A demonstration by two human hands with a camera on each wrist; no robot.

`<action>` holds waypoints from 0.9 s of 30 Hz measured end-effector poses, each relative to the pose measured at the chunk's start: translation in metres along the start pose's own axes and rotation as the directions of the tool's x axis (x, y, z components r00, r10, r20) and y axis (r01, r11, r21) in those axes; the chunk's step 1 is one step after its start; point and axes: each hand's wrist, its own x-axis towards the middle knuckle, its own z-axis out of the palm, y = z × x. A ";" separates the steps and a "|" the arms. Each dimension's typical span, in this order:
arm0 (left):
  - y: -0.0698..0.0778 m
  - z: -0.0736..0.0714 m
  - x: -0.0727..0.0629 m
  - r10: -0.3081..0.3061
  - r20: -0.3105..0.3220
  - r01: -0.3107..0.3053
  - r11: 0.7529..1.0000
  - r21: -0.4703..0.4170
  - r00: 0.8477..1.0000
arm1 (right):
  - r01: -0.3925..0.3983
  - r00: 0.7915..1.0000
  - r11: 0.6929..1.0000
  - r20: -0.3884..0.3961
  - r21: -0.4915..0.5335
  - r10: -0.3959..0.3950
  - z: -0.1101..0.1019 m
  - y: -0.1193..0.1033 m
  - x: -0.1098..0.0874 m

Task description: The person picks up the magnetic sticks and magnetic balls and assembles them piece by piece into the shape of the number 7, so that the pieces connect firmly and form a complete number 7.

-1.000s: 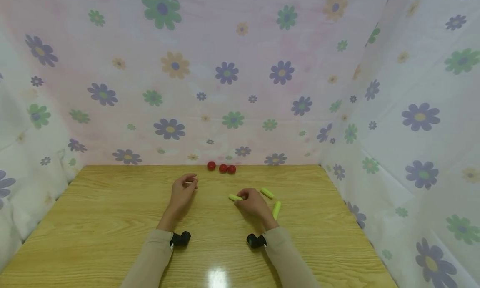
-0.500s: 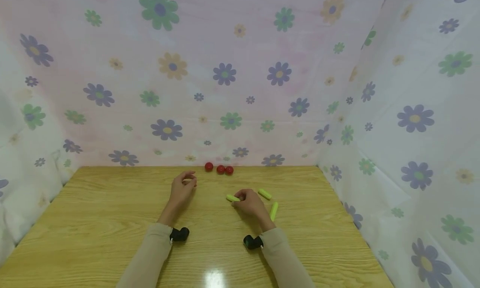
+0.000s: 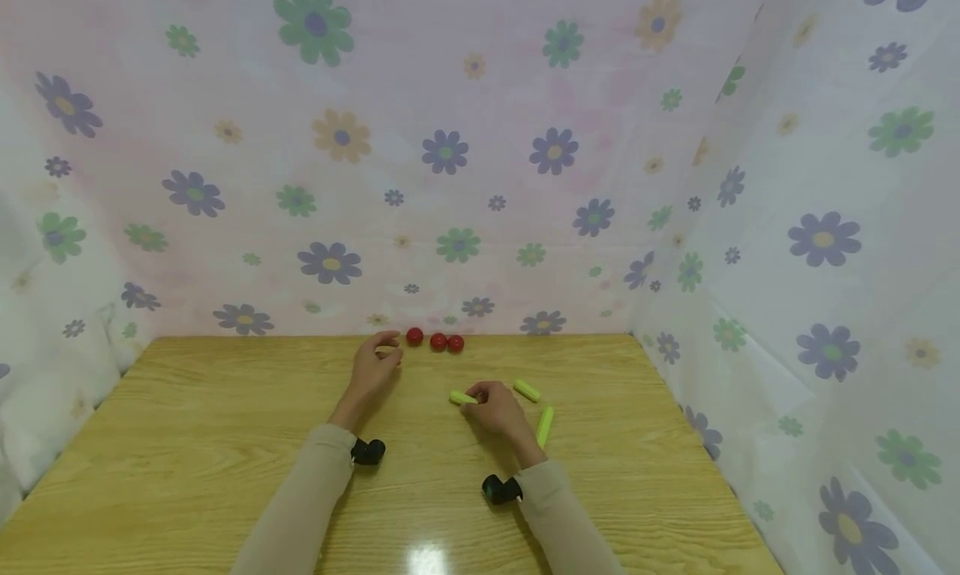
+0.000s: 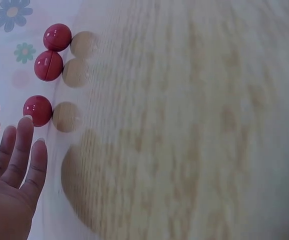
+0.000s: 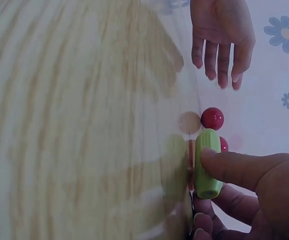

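Note:
At the back of the table, my left hand [image 3: 377, 365] reaches toward the leftmost red ball [image 3: 414, 337], holding nothing. In the left wrist view its fingers are extended and spread, one fingertip overlapping that shiny ball [image 4: 37, 107]. Two more red balls [image 3: 438, 342] sit side by side just right of it; one shows a seam in the left wrist view. My right hand [image 3: 498, 410] pinches a light green cylinder [image 3: 461, 398] between thumb and fingers, low over the table. The right wrist view shows fine grooves on this cylinder [image 5: 206, 182] and the thumb across its side.
Two more green cylinders lie to the right of my right hand: one farther back [image 3: 527, 390], and another green cylinder [image 3: 545, 426] close beside the wrist. The wooden table [image 3: 225, 442] ends at a flower-patterned cloth [image 3: 405, 100] behind, with more cloth at both sides.
My left hand has moved forward and to the right, closer to the red balls. My right hand keeps pinching the green cylinder in nearly the same place. The head view has shifted slightly.

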 end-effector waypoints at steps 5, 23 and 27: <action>0.002 0.004 0.008 0.011 -0.015 -0.011 1.000 0.021 1.000 | 0.011 1.000 1.000 0.002 0.012 -0.011 0.001 -0.004 -0.002; 0.003 0.014 0.030 0.079 0.115 -0.088 0.993 0.079 0.990 | 0.040 0.999 0.999 -0.012 -0.008 -0.040 -0.001 -0.004 -0.004; 0.001 0.012 0.035 0.145 0.173 -0.174 0.971 0.166 0.974 | 0.034 0.999 0.999 -0.011 -0.009 -0.034 0.000 -0.005 -0.003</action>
